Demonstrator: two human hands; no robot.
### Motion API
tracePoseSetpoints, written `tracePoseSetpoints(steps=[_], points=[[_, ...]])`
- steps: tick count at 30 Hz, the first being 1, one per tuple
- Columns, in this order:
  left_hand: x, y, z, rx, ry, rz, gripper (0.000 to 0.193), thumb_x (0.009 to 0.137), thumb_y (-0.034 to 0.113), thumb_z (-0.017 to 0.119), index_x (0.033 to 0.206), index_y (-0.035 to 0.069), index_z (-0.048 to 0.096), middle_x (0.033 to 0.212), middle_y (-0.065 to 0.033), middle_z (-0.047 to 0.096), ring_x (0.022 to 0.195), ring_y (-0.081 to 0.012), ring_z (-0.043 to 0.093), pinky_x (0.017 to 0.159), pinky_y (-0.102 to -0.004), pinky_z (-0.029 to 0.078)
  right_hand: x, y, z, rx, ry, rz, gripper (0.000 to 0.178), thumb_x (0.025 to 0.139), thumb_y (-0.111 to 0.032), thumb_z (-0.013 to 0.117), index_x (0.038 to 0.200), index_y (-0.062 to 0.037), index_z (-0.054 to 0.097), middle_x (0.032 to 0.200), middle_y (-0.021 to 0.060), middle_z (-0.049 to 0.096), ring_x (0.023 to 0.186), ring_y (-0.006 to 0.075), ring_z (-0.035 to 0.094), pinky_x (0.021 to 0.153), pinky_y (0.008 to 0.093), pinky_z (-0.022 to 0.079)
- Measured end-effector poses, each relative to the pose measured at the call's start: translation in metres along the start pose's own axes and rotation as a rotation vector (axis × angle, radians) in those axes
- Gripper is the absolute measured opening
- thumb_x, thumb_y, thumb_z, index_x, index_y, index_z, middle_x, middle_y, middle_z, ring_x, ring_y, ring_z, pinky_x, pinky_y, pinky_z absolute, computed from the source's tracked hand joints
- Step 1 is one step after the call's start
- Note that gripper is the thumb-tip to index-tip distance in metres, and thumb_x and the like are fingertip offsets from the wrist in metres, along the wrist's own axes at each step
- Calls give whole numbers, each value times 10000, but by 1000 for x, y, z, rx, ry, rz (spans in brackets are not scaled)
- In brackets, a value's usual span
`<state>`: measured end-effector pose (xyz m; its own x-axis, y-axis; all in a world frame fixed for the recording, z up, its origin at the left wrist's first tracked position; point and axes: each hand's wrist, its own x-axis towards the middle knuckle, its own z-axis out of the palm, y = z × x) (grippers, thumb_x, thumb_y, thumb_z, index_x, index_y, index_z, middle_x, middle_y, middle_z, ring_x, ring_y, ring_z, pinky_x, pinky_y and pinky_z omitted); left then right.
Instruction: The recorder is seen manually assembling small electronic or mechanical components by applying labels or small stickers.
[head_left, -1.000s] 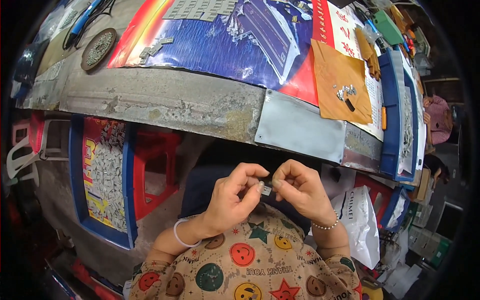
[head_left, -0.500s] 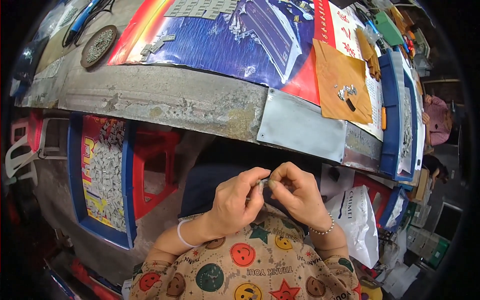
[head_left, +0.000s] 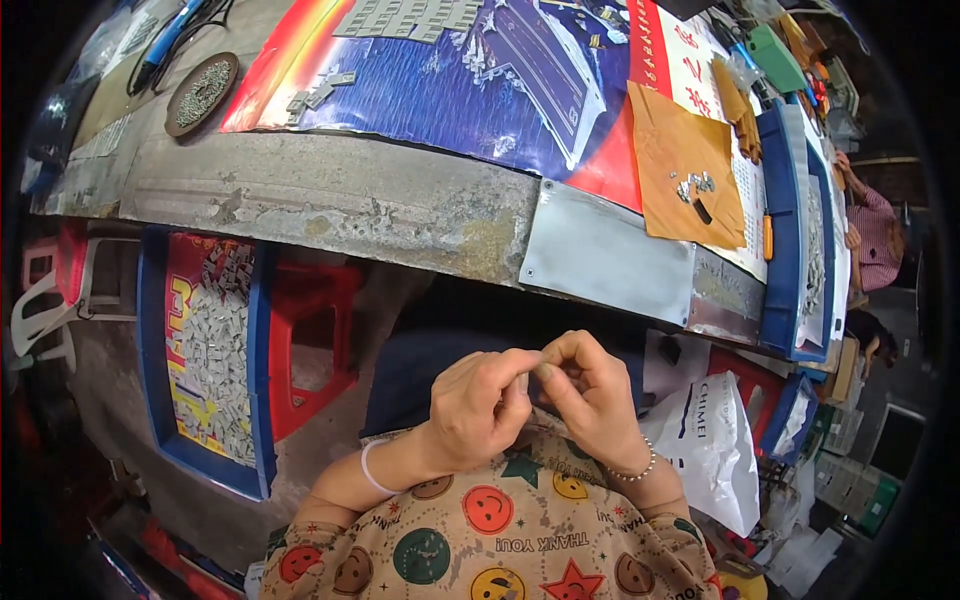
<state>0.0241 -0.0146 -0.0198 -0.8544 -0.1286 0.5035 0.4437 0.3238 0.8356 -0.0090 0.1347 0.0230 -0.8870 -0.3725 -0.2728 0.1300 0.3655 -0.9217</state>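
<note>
1. The left hand (head_left: 478, 412) was on the near side of the grey metal plate (head_left: 608, 255) and somewhat left of it, fingers curled, thumb drawn in close to the forefinger.
2. The right hand (head_left: 592, 398) was on the plate's near side too, straight across from it, curled much the same way, its thumb and forefinger meeting the tips of the left.
3. The spot between those tips was hidden (the fingers themselves covered it), so what either hand gripped could not be told.
4. A second earlier, a small pale part showed there, near side of the plate, with a gap between the hands; half a second earlier, only a sliver; now the hands had closed up and none of it could be made out.
5. Left of the plate, a blue tray (head_left: 263, 390) held many small grey pieces (head_left: 215, 345).
6. Beyond the plate and to its right, silver bits (head_left: 690, 186) lay on an orange-brown sheet (head_left: 665, 130).
</note>
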Motion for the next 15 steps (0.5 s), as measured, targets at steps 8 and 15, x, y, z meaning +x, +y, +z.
tracePoseSetpoints(steps=[8, 15], points=[[-4, 3, -4, -39, -8, -1, 292, 777, -83, 621, 1042, -45, 506, 819, -133, 626, 604, -205, 633, 545, -271, 506, 3, 2, 5, 400, -8, 84, 119, 909, -62, 608, 952, 5, 520, 840, 24, 564, 682, 51, 525, 589, 195, 460], [-4, 10, -8, -262, -54, -210, 256, 852, -41, 570, 1083, -29, 460, 835, -106, 614, 617, -109, 597, 528, -235, 487, 7, 10, 2, 691, -124, 154, 146, 903, -65, 618, 995, 14, 537, 862, 51, 573, 652, 80, 545, 582, 199, 468]])
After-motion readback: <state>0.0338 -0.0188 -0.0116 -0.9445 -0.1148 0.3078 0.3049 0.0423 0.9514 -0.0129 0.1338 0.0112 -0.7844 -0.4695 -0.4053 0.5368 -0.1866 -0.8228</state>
